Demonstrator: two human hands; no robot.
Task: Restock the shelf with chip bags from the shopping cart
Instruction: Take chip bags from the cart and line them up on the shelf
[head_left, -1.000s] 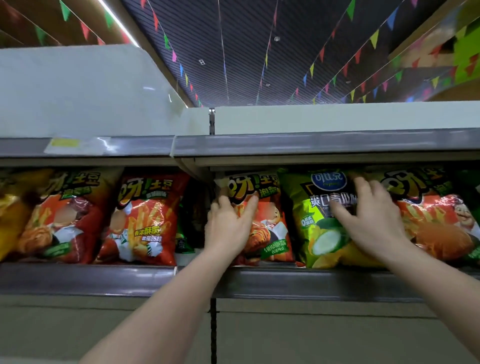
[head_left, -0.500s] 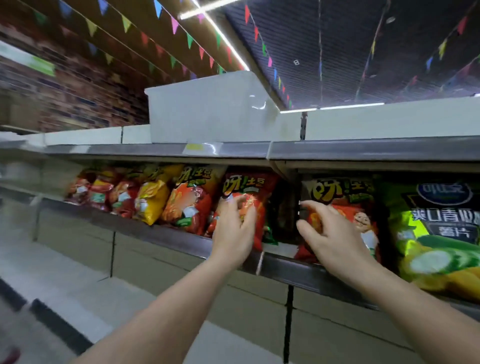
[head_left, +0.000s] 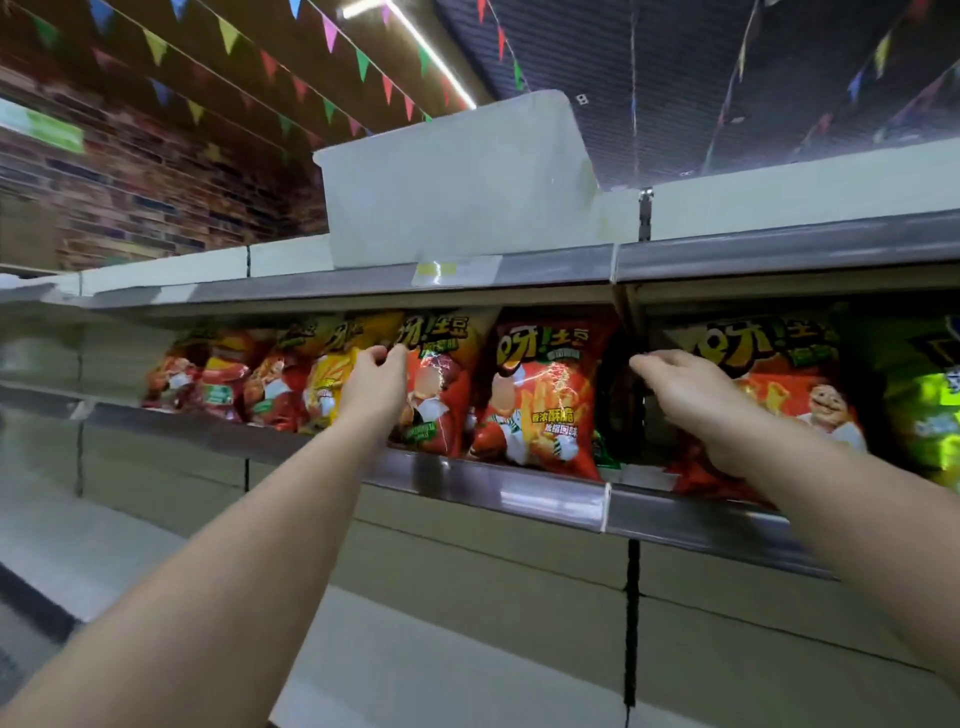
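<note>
Head view, left hand (head_left: 375, 385) shifted one bag (head_left: 440, 384) leftward

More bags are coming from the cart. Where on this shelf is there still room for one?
The dark gap between the red fries bag and the red bag behind the right hand looks free, though something green sits low in it. Left of the left hand, bags overlap tightly. Past the leftmost bag, the shelf looks bare.
</note>
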